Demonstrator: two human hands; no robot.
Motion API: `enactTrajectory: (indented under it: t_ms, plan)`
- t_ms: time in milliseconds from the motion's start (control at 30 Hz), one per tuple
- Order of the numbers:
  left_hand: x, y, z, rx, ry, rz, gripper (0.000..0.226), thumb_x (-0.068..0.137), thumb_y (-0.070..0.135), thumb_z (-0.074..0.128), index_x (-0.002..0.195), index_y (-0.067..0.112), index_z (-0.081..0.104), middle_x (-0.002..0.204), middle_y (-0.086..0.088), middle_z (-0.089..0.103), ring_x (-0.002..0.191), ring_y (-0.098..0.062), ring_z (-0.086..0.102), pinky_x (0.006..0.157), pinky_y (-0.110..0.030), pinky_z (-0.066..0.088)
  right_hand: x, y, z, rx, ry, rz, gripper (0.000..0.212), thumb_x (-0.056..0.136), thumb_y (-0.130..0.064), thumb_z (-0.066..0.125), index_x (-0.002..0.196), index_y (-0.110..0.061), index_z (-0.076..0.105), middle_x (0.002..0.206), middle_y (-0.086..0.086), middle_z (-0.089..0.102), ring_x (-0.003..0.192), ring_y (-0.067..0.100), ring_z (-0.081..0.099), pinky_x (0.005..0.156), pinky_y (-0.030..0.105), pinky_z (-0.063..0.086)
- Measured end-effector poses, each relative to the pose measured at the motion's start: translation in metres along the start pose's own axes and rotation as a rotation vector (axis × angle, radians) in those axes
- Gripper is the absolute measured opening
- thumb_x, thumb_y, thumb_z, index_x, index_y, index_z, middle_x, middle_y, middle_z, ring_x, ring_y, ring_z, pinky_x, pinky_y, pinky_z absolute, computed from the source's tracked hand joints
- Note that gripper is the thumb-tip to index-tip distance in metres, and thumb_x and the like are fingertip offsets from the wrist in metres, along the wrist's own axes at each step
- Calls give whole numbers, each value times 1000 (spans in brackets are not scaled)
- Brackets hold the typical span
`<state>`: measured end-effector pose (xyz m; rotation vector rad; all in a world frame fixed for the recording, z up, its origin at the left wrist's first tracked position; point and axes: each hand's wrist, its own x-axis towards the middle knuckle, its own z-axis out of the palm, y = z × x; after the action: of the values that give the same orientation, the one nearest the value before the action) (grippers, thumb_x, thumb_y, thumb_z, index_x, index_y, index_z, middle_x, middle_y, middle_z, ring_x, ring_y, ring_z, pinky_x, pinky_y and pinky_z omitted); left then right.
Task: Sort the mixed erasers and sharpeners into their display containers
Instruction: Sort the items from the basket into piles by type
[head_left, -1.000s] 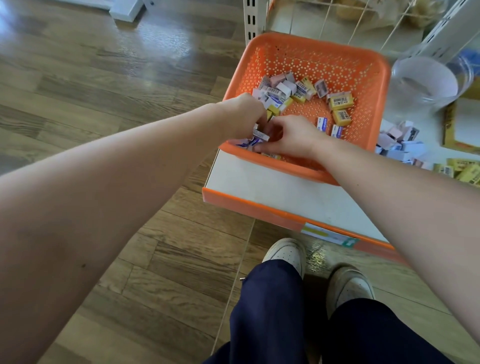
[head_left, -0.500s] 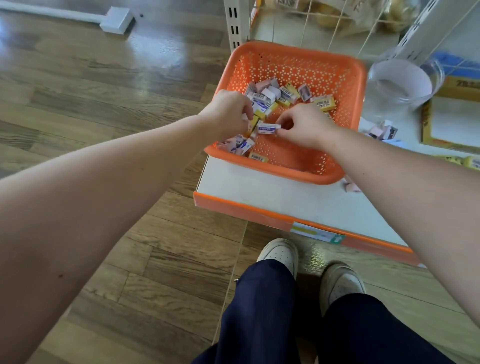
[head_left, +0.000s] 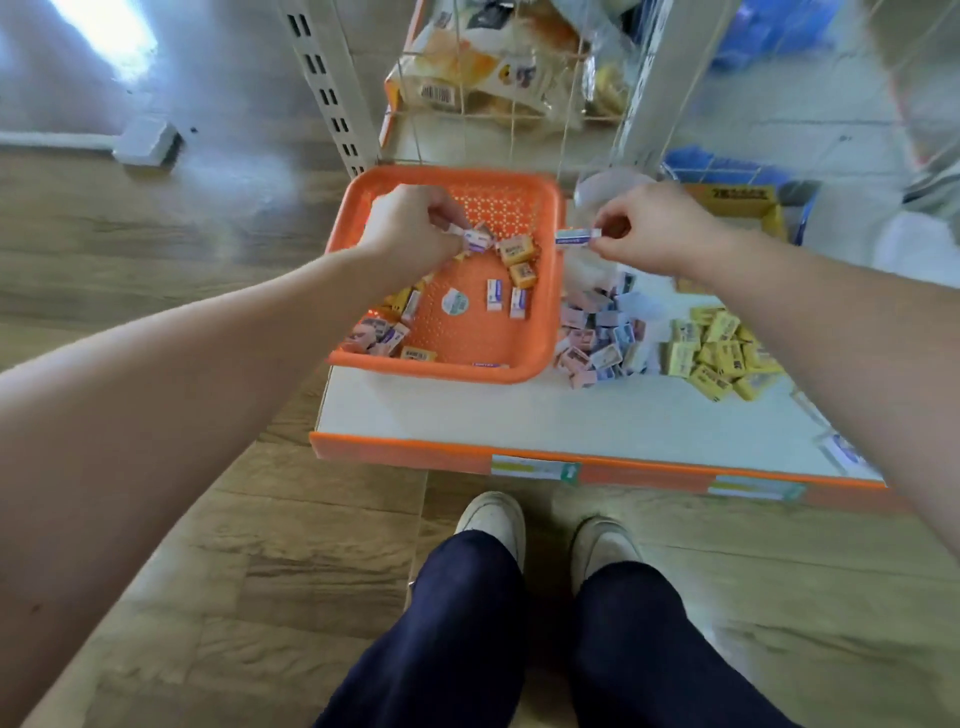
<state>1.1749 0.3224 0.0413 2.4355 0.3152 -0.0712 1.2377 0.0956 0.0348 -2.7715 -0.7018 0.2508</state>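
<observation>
An orange perforated basket (head_left: 550, 291) sits on a low white shelf and holds mixed small boxed erasers and sharpeners (head_left: 514, 270). My left hand (head_left: 410, 228) is inside the basket at its far left, fingers pinched on a small white and blue box (head_left: 478, 240). My right hand (head_left: 654, 228) is lifted just past the basket's right rim, pinching a white and blue eraser (head_left: 574, 237). To the right of the basket lie a pink and purple pile (head_left: 597, 338) and a yellow pile (head_left: 717, 353).
The white shelf (head_left: 519, 415) has an orange front edge with price labels. A clear round tub (head_left: 597, 189) and a yellow carton (head_left: 737, 202) stand behind the piles. Wire baskets with packaged goods hang above. My shoes (head_left: 493, 519) rest on the wooden floor.
My right hand has lifted an eraser out of the basket and carried it right, past the rim. My left hand stayed in the basket, picking at boxes. The view tilted up.
</observation>
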Motion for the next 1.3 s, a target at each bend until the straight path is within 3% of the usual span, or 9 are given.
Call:
enactTrajectory:
  t_ms: [100, 400, 500, 600, 733, 867, 1100, 1200, 1300]
  plan:
    - [2, 34, 28, -1, -33, 51, 16, 79, 9, 63, 88, 22, 65, 78, 8, 60, 61, -1, 52, 49, -9, 44, -32, 32, -8, 12, 1, 73, 22, 91, -24, 56, 102, -11, 69, 91, 1, 65, 78, 14, 52, 71, 25, 39]
    - [-7, 126, 131, 24, -263, 245, 16, 83, 8, 58, 93, 16, 67, 81, 8, 59, 64, -6, 53, 47, -4, 38, -118, 140, -24, 31, -15, 263, 25, 93, -21, 54, 106, -6, 68, 99, 17, 68, 95, 30, 59, 83, 32, 41]
    - [-16, 158, 168, 57, -336, 306, 14, 83, 10, 58, 90, 17, 67, 88, 4, 62, 79, -10, 56, 61, -13, 39, -150, 171, -26, 26, 6, 351, 26, 94, -22, 53, 109, -6, 67, 101, 16, 67, 98, 29, 57, 81, 26, 36]
    - [-32, 180, 209, 22, -424, 322, 10, 81, 9, 59, 84, 18, 64, 89, 0, 66, 79, -16, 60, 60, -19, 45, -175, 197, -18, 55, -11, 440, 27, 95, -22, 53, 110, -3, 65, 103, 19, 66, 98, 32, 57, 82, 31, 38]
    - [-58, 200, 258, -10, -520, 335, 9, 81, 11, 58, 87, 15, 65, 88, -1, 68, 76, -17, 62, 57, -11, 45, -204, 220, -2, 88, -28, 541, 26, 95, -20, 50, 111, -4, 64, 102, 16, 67, 97, 30, 58, 78, 27, 37]
    - [-74, 201, 283, -102, -628, 243, 9, 85, 7, 55, 91, 10, 62, 81, 3, 61, 80, -23, 68, 69, -38, 58, -222, 233, 19, 147, -83, 599, 26, 97, -17, 46, 115, -4, 61, 108, 17, 64, 98, 31, 57, 81, 32, 41]
    - [-72, 191, 287, -104, -503, 228, 12, 86, 6, 58, 94, 15, 56, 101, -5, 58, 85, -25, 63, 71, -37, 56, -219, 226, 38, 205, 44, 600, 36, 94, -21, 53, 128, -10, 53, 99, 12, 67, 93, 25, 60, 78, 25, 38]
    - [-66, 188, 274, -53, -484, 307, 17, 86, 6, 58, 100, 15, 57, 105, -2, 58, 83, -17, 57, 58, -19, 44, -217, 219, 41, 213, 108, 582, 41, 92, -18, 54, 132, -12, 48, 98, 10, 66, 89, 25, 59, 80, 30, 42]
    - [-55, 185, 250, -15, -440, 358, 18, 85, 9, 61, 101, 17, 58, 107, 0, 59, 86, -16, 58, 68, -24, 47, -216, 209, 39, 167, 156, 577, 40, 91, -16, 53, 131, -15, 48, 106, 11, 63, 93, 30, 59, 79, 37, 48]
